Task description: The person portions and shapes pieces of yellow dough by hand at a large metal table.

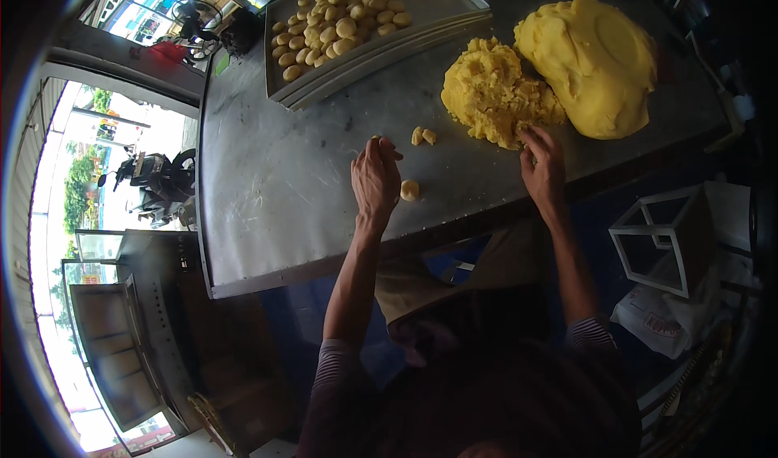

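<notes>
"Pinching a portion from the crumbly yellow dough (pixel 485 81), upper right of the frame: is that the step in hand?"

"I'd judge so. The right hand (pixel 543 164) has its bent fingertips at the mass's lower edge; whether they have closed on a bit, I cannot tell."

"And the big smooth dough mound (pixel 596 61)?"

"Just beside it, farther right."

"What lies to the left of the crumbly dough?"

"Two small dough pieces (pixel 429 137) near the middle of the frame, and below them a rounded dough ball (pixel 409 190), just beside the left hand (pixel 376 178). That hand's fingers are curled narrow; a pale bit shows at the tips, but its grip is hidden."

"So what does the next move call for?"

"Probably a pinch of even size, then rounding it, to match the many dough balls (pixel 346 27) in the metal tray (pixel 381 56) at the top."

"All on one surface?"

"Yes, the metal table (pixel 284 174). Beyond it, at the left of the frame, stands a parked motorcycle (pixel 158 181)."
</notes>
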Demonstrator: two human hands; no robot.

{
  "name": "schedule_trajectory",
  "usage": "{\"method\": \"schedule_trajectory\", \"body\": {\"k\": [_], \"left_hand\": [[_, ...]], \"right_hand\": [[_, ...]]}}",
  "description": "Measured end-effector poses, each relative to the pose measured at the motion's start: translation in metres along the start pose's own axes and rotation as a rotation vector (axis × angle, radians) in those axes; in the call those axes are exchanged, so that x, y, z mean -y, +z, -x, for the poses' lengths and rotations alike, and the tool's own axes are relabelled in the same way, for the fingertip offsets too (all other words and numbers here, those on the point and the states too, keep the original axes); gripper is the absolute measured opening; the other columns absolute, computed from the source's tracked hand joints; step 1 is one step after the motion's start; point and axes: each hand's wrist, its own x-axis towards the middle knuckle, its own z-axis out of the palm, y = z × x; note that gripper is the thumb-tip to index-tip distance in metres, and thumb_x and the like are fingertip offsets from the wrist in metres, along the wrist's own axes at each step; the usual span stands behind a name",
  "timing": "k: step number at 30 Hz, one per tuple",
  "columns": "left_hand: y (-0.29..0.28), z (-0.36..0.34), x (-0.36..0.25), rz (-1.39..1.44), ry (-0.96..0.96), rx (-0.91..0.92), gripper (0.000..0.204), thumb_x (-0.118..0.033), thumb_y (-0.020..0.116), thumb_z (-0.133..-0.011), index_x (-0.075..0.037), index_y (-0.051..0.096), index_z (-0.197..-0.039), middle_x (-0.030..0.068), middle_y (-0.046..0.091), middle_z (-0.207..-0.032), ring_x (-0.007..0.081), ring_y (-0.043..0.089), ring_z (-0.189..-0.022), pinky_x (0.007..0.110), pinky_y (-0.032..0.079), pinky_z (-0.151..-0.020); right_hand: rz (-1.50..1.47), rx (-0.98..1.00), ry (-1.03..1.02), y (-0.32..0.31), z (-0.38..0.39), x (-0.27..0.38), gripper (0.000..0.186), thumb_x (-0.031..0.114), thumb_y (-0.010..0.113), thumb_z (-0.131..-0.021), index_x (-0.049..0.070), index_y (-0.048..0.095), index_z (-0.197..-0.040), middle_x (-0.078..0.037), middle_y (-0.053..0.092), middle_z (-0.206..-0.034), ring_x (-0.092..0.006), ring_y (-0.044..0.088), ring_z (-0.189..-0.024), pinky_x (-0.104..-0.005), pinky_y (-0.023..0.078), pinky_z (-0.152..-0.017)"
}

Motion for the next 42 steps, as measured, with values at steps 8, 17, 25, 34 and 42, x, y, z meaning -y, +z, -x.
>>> {"method": "schedule_trajectory", "body": {"k": [8, 17, 25, 34, 42], "left_hand": [[0.023, -0.007, 0.011, -0.107, 0.055, -0.018, 0.025, -0.026, 0.048, -0.099, -0.006, 0.06, -0.106, 0.011, 0.061, -0.103, 0.0313, 0.054, -0.102, 0.044, 0.033, -0.09], [-0.044, 0.046, -0.023, 0.047, 0.12, 0.34, 0.034, -0.006, 0.058, -0.094, -0.004, 0.055, -0.128, 0.0179, 0.055, -0.123, 0.0316, 0.062, -0.107, 0.045, 0.056, -0.079], [0.016, -0.034, 0.013, -0.123, 0.394, -0.002, 0.041, -0.002, 0.056, -0.09, -0.006, 0.054, -0.13, 0.0185, 0.06, -0.125, 0.0342, 0.064, -0.095, 0.043, 0.052, -0.091], [0.001, 0.017, 0.007, 0.048, 0.066, -0.088, 0.016, -0.011, 0.063, -0.089, -0.003, 0.066, -0.103, 0.0125, 0.068, -0.098, 0.0309, 0.064, -0.091, 0.042, 0.051, -0.08], [-0.013, 0.031, -0.029, -0.43, 0.127, 0.277, 0.045, -0.036, 0.064, -0.092, -0.003, 0.06, -0.122, 0.013, 0.064, -0.125, 0.0311, 0.054, -0.123, 0.046, 0.041, -0.1]], "right_hand": [[-0.004, 0.031, -0.008, -0.002, -0.001, -0.003, 0.036, 0.001, 0.061, -0.087, 0.007, 0.066, -0.122, -0.013, 0.056, -0.13, -0.0328, 0.055, -0.117, -0.0401, 0.052, -0.089], [-0.056, 0.038, 0.057, 0.003, -0.001, -0.002, 0.033, 0.003, 0.061, -0.086, 0.003, 0.065, -0.119, -0.017, 0.057, -0.125, -0.0371, 0.053, -0.117, -0.0437, 0.047, -0.097], [0.013, 0.011, -0.071, 0.008, -0.001, -0.004, 0.035, 0.006, 0.062, -0.087, 0.004, 0.063, -0.121, -0.019, 0.057, -0.123, -0.0386, 0.054, -0.115, -0.0449, 0.048, -0.094], [0.079, -0.012, 0.027, 0.006, -0.003, -0.005, 0.04, 0.005, 0.06, -0.09, 0.006, 0.059, -0.13, -0.02, 0.043, -0.136, -0.04, 0.049, -0.118, -0.046, 0.048, -0.094], [0.034, 0.015, 0.013, 0.008, -0.012, -0.007, 0.03, 0.006, 0.065, -0.086, 0.002, 0.068, -0.116, -0.016, 0.063, -0.112, -0.0372, 0.057, -0.108, -0.0426, 0.047, -0.093]]}}
